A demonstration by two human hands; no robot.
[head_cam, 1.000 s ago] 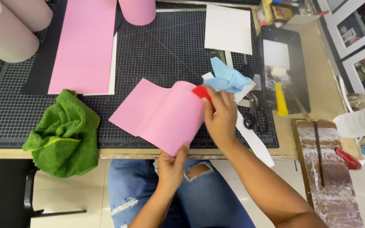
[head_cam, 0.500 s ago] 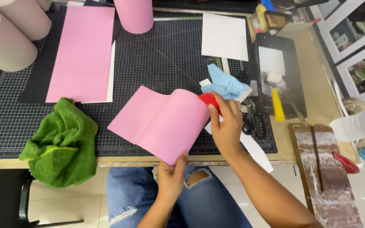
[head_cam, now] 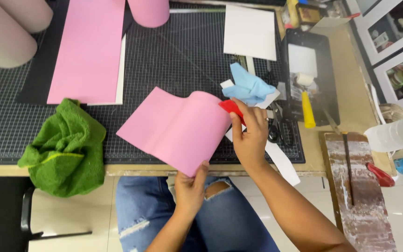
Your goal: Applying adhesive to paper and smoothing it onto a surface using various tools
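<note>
A curved pink sheet (head_cam: 178, 128) is lifted over the near edge of the black cutting mat (head_cam: 173, 56). My left hand (head_cam: 190, 186) pinches its lower corner from below. At the sheet's right edge my right hand (head_cam: 250, 135) holds a small red tool (head_cam: 231, 108) pressed against it. A crumpled light blue cloth (head_cam: 249, 87) lies just beyond my right hand, on white paper scraps.
A green towel (head_cam: 64, 144) sits at the mat's near left. A long pink sheet (head_cam: 89, 46) lies on a white board at the back left, rolls (head_cam: 5, 37) beyond. White card (head_cam: 249, 32), black tray (head_cam: 311, 70), yellow-handled tool (head_cam: 307, 109), scissors (head_cam: 276, 128), wooden board (head_cam: 355, 186) and plastic bottles (head_cam: 397, 135) crowd the right.
The pink sheet has been raised a little and my right hand with the red tool has shifted slightly along its right edge. My left hand keeps its grip.
</note>
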